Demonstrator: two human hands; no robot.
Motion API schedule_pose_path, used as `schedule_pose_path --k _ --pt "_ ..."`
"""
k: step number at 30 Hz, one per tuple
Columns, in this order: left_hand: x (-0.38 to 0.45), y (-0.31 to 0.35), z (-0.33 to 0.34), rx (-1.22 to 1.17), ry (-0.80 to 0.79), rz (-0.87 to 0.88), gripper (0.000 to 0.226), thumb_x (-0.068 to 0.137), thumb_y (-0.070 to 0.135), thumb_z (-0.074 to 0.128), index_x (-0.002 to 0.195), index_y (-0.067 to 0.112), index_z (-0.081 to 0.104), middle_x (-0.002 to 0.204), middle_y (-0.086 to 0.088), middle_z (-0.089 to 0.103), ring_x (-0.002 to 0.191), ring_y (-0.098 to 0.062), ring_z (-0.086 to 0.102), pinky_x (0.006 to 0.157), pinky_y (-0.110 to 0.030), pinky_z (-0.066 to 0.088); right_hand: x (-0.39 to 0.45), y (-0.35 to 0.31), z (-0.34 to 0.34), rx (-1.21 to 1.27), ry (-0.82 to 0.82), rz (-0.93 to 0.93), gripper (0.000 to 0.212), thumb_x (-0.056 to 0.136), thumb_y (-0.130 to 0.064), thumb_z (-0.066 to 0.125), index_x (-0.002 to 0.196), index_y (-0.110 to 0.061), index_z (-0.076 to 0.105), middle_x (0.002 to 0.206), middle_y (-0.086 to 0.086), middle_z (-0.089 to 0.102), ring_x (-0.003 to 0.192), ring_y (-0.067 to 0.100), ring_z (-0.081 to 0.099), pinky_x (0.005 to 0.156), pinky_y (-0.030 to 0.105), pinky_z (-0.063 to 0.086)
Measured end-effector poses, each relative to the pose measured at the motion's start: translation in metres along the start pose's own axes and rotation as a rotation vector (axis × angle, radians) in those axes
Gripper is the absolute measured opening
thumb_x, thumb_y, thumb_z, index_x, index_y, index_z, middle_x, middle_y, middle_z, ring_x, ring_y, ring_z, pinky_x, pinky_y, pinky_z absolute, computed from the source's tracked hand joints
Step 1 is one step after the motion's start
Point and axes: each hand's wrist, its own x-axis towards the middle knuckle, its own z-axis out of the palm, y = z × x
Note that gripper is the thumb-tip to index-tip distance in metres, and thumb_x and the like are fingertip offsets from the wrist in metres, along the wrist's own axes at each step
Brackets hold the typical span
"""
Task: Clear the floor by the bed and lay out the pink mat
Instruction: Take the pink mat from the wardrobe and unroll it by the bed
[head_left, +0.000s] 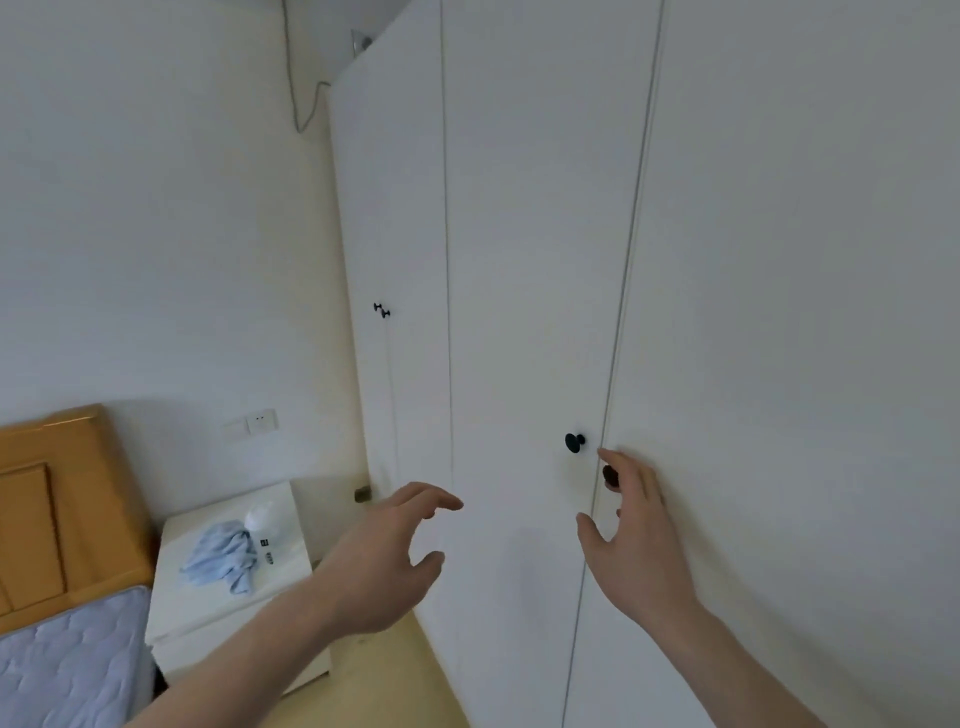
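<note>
Right hand: the right hand (631, 530) is raised at the seam between two wardrobe doors, fingers spread and loosely curled, holding nothing. Its fingertips lie on or just off the right door beside a dark knob (609, 476), which the fingers partly hide; whether they touch that knob cannot be told.
Left hand: the left hand (387, 551) hovers wide open, fingers curved as a claw, empty, in front of the left door and apart from it.
Second knob: another black knob (574, 442) sits on the left door, just above and left of the right fingertips, untouched.
Wardrobe: the white wardrobe (519, 260) stands with both near doors shut; a further pair of small knobs shows far along it.
Mat: no pink mat is in view; it may be behind these doors, but that is a guess.
Handling of mat: such a mat is likely light, soft and floppy, perhaps rolled or folded; best taken with both hands around the middle or at two corners, so it does not unroll.
Step in hand: probably opening the wardrobe by its knobs; the task looks barely begun.
Stand: a white bedside stand (228, 587) carries a crumpled blue cloth (223, 558).
Bed: the bed (67, 654) lies at lower left with a wooden headboard.
Floor: only a narrow strip of floor (395, 670) shows, bare where seen.
</note>
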Motion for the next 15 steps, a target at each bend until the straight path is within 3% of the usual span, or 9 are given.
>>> schedule_pose_path --k 3,8,15 --pt "0.040 -0.009 0.009 -0.024 -0.025 0.081 0.050 0.091 0.029 0.059 0.133 0.049 0.042 0.132 0.038 0.037 0.119 0.011 0.044 0.093 -0.026 0.051 0.007 0.002 0.018 -0.028 0.041 0.008 0.069 0.087 -0.015 0.073 0.146 -0.032 0.041 0.131 -0.026 0.045 0.123 -0.004 0.050 0.101 0.035 0.052" --pt "0.119 -0.009 0.024 -0.105 -0.056 0.282 0.055 0.090 0.026 0.060 0.137 0.047 0.040 0.134 0.034 0.037 0.117 0.008 0.049 0.092 -0.027 0.052 0.018 -0.001 0.036 -0.031 0.223 -0.006 0.054 0.084 -0.003 0.071 0.128 -0.030 0.057 0.118 -0.026 0.055 0.114 0.004 0.059 0.082 0.030 0.058" --pt "0.196 -0.004 0.053 -0.220 -0.178 0.549 0.066 0.087 0.023 0.066 0.142 0.042 0.032 0.136 0.027 0.035 0.112 0.002 0.053 0.087 -0.028 0.055 0.027 -0.024 0.055 0.020 0.499 0.194 0.035 0.088 0.001 0.064 0.105 -0.029 0.068 0.100 -0.018 0.069 0.097 0.008 0.067 0.067 0.024 0.056"
